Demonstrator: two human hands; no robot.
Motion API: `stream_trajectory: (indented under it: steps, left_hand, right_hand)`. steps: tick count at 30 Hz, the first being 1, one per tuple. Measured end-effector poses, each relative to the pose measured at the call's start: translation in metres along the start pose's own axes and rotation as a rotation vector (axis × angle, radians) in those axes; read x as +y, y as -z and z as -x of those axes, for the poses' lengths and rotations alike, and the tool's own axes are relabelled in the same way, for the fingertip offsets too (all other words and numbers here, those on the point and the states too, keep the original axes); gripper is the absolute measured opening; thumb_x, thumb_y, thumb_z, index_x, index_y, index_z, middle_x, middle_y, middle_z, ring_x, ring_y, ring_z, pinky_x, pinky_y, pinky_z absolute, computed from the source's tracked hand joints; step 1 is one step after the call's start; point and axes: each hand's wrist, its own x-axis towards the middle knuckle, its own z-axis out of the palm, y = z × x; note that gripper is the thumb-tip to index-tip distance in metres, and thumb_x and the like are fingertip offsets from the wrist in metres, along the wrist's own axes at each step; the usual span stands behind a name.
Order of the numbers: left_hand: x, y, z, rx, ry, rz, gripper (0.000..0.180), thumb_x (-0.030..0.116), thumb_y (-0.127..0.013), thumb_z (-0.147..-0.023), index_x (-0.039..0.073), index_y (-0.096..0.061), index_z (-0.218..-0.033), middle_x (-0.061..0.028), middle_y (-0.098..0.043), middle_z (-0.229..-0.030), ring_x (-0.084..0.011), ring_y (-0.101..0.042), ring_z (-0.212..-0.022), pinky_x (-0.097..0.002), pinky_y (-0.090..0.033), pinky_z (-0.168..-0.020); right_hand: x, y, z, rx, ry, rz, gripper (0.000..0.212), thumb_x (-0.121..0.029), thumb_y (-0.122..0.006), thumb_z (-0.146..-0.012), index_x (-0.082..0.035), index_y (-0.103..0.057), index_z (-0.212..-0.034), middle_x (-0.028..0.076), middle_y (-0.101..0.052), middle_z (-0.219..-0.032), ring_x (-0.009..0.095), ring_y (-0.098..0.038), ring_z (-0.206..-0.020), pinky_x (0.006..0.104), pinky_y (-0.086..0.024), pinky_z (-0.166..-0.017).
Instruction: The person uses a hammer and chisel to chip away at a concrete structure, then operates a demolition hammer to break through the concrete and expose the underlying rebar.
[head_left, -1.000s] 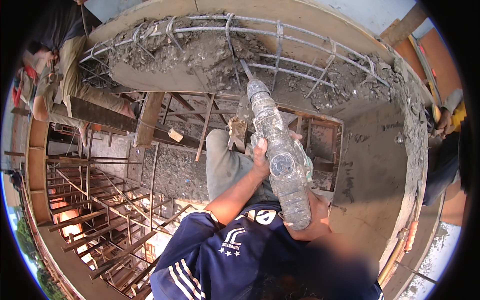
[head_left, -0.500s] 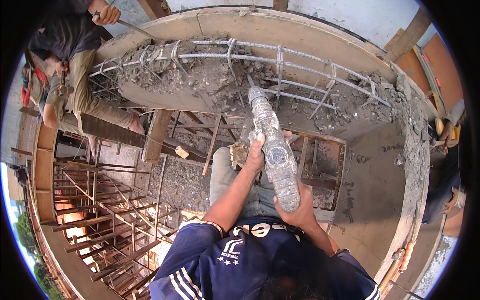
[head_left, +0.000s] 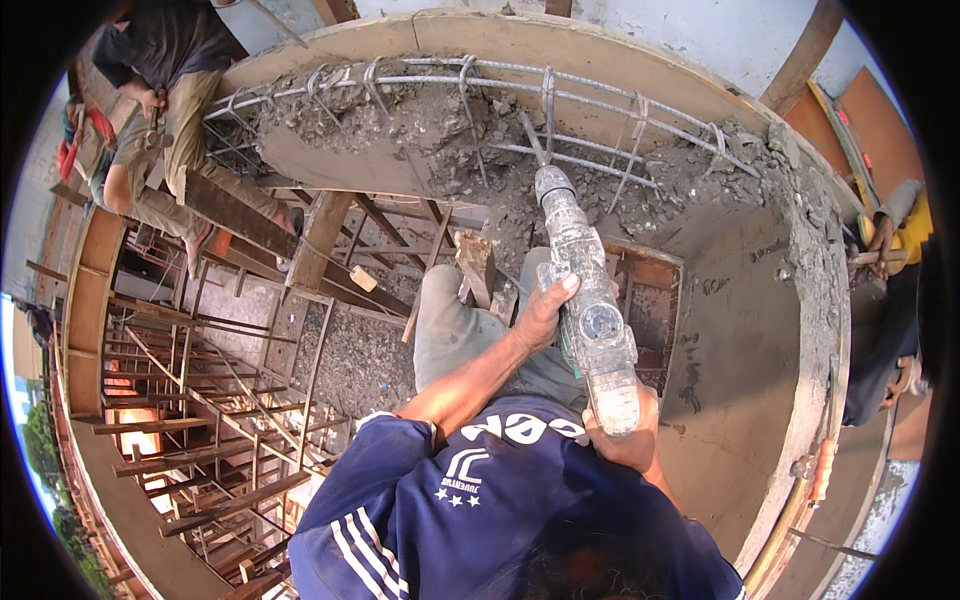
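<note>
I hold a dust-caked grey demolition hammer with both hands. My left hand is wrapped round the near side of its body, the thumb on top. At the rear end, my right hand grips the handle, its fingers partly hidden beneath. The chisel bit points away from me among bare steel bars, close beside a stirrup; whether its tip touches concrete I cannot tell. Around it lies a broken beam of rough grey concrete, its rebar exposed.
Formwork boards curve along the far side. Below on the left, timber scaffolding stands under an opening, with a wooden post beside it. One person sits at the far left; another is at the right edge. A wood-handled tool lies at right.
The hammer has shifted right, its bit now nearer the stirrup. My hands moved with it. The view has shifted slightly, and the left person's upper hand has left the frame.
</note>
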Motion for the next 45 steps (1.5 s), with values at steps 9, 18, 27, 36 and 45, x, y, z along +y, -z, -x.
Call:
stream_trajectory:
  steps: [9, 18, 27, 36, 45]
  left_hand:
    - [-0.029, 0.005, 0.038, 0.113, -0.037, -0.091, 0.054, 0.036, -0.063, -0.098, 0.003, -0.048, -0.138, -0.0068, -0.059, -0.126, -0.0179, -0.057, -0.114, -0.0353, -0.045, -0.101]
    - [-0.044, -0.011, 0.047, 0.179, 0.008, 0.053, 0.043, 0.034, -0.056, -0.102, 0.003, -0.054, -0.132, -0.0065, -0.063, -0.118, -0.0166, -0.061, -0.106, -0.0341, -0.049, -0.095]
    - [-0.034, -0.014, 0.055, 0.181, -0.012, -0.005, 0.041, 0.031, -0.058, -0.098, 0.003, -0.057, -0.127, -0.0072, -0.065, -0.115, -0.0168, -0.063, -0.102, -0.0337, -0.051, -0.092]
    - [-0.020, 0.022, 0.041, 0.061, -0.032, -0.078, 0.078, 0.065, -0.047, -0.093, -0.004, -0.054, -0.127, -0.0205, -0.064, -0.119, -0.0246, -0.067, -0.100, -0.0399, -0.056, -0.088]
    - [-0.015, 0.029, 0.028, 0.038, -0.054, 0.015, 0.083, 0.070, -0.046, -0.091, -0.003, -0.051, -0.130, -0.0223, -0.062, -0.120, -0.0270, -0.067, -0.099, -0.0414, -0.056, -0.087]
  right_hand:
    - [0.007, 0.020, 0.021, -0.007, -0.035, -0.036, 0.025, -0.006, -0.069, -0.066, 0.000, -0.069, -0.090, 0.009, -0.069, -0.073, 0.022, -0.066, -0.064, 0.0322, -0.052, -0.067]
    - [-0.015, 0.031, 0.032, -0.083, -0.130, 0.167, 0.039, -0.007, -0.073, -0.062, -0.003, -0.069, -0.101, 0.010, -0.072, -0.083, 0.032, -0.069, -0.074, 0.0362, -0.052, -0.073]
    - [-0.020, 0.007, 0.034, 0.029, -0.107, 0.264, 0.019, -0.005, -0.069, -0.062, -0.003, -0.067, -0.081, 0.008, -0.066, -0.069, 0.024, -0.065, -0.061, 0.0333, -0.051, -0.062]
    - [-0.024, -0.021, 0.011, -0.106, -0.118, 0.258, 0.036, -0.023, -0.081, -0.071, -0.004, -0.070, -0.099, 0.013, -0.071, -0.084, 0.032, -0.070, -0.078, 0.0414, -0.054, -0.075]
    - [-0.040, -0.025, -0.011, -0.102, -0.305, 0.103, 0.042, -0.021, -0.086, -0.072, -0.002, -0.071, -0.106, 0.012, -0.073, -0.090, 0.025, -0.071, -0.081, 0.0363, -0.054, -0.077]
